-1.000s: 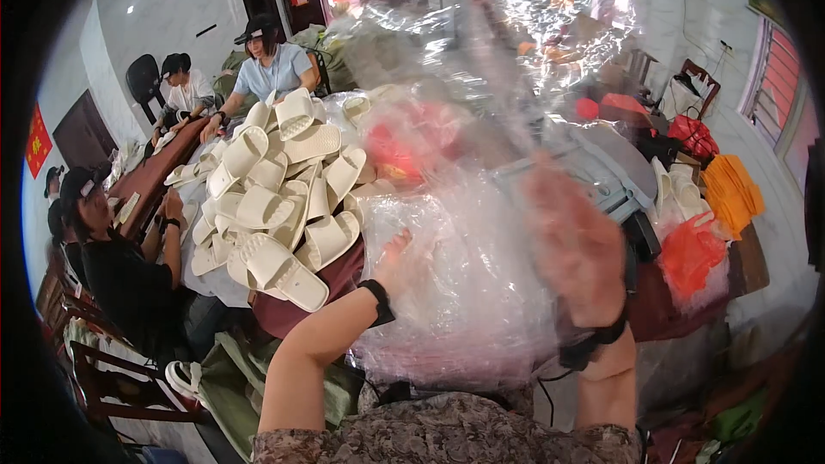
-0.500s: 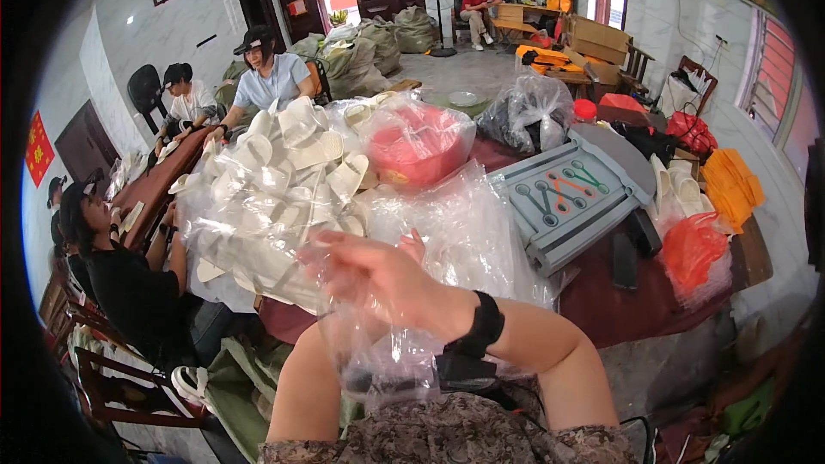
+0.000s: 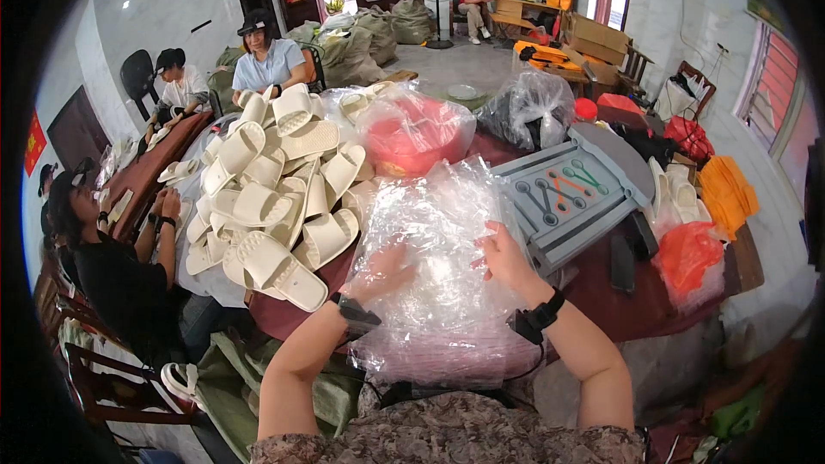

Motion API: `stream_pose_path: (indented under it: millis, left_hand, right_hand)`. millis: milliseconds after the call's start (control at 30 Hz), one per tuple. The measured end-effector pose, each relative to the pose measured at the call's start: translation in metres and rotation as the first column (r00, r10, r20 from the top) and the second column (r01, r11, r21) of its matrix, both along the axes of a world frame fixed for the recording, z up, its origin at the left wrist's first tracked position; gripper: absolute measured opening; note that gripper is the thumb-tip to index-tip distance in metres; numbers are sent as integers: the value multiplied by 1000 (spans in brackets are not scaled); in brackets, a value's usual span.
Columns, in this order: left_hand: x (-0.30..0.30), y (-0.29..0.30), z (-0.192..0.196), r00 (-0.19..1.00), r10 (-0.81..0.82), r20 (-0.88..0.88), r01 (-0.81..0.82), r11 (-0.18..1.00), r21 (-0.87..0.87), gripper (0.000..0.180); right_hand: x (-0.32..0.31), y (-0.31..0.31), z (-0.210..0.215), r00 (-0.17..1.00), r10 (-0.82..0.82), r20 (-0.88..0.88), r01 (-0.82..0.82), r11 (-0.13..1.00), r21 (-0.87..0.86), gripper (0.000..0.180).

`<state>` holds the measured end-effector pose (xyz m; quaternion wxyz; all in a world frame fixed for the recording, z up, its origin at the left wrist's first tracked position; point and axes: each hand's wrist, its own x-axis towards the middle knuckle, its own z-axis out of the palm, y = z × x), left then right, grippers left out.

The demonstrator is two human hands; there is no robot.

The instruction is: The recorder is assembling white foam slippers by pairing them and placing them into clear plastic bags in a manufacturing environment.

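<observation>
A stack of clear plastic bags [image 3: 447, 292] lies in front of me on the table, crinkled and shiny. My left hand [image 3: 384, 273] rests at its left side, fingers stretched inward and partly veiled by the clear film. At the right edge of the stack is my right hand [image 3: 509, 262], its fingers slightly bent and apart, touching or close to the film. Both wrists wear black bands. Left of the bags rises a heap of cream slide slippers [image 3: 275, 180], its nearest slipper [image 3: 282, 271] lying sole-down at the table edge.
Behind the bags stands a red basin [image 3: 412, 142] under clear plastic. A grey plastic case [image 3: 576, 198] lies to the right, beside a black object [image 3: 623, 262] and a red plastic bag [image 3: 690, 256]. Co-workers sit on the left, one a person in black [image 3: 116, 275].
The clear film that covered the slippers has come down onto the stack, baring the heap. My hands, crossed before, are now apart on either side of the bags.
</observation>
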<state>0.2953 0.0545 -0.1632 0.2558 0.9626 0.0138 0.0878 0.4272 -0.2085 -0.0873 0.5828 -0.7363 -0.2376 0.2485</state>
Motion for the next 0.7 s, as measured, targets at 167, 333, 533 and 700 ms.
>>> stream_pose_path:
  millis: [167,333,533,700]
  left_hand:
    - [-26,27,40,976,163,145,-85,897,-434,38]
    - [-62,98,88,817,537,210,-351,752,-558,28]
    - [-33,5,206,992,-119,-47,126,972,201,48]
    - [62,-56,165,957,-163,-238,239,910,338,81]
  right_hand:
    - [-4,-2,-3,998,-65,21,65,997,-37,46]
    - [-8,4,-15,997,-52,61,55,997,-58,46]
    - [-8,1,-29,990,-48,131,41,998,50,49]
    - [-8,0,-26,995,-96,11,94,989,110,55]
